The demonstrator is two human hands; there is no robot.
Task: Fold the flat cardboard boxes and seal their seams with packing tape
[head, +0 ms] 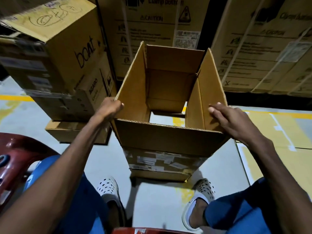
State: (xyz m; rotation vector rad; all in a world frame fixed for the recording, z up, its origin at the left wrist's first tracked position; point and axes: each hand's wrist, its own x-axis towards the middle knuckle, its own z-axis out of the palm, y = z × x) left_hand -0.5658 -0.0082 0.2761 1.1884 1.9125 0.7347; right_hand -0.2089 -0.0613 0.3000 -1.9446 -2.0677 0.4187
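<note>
"boat" on carton (67, 48), perhaps "CAUTION"

The open box (168, 139) stands between stacked cartons (55, 65) and flat cardboard (276, 141).

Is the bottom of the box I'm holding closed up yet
Not closed. Through the cardboard box, floor shows past a bottom flap. Left hand and right hand grip its side flaps.

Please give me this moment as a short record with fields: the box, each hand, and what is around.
box: open cardboard box, flaps up, floor visible through its unsealed bottom
left hand: left hand grips the left flap edge
right hand: right hand holds the right flap
tape: old labels on the near wall; no tape roll seen
surroundings: stacked cartons, grey floor
</note>
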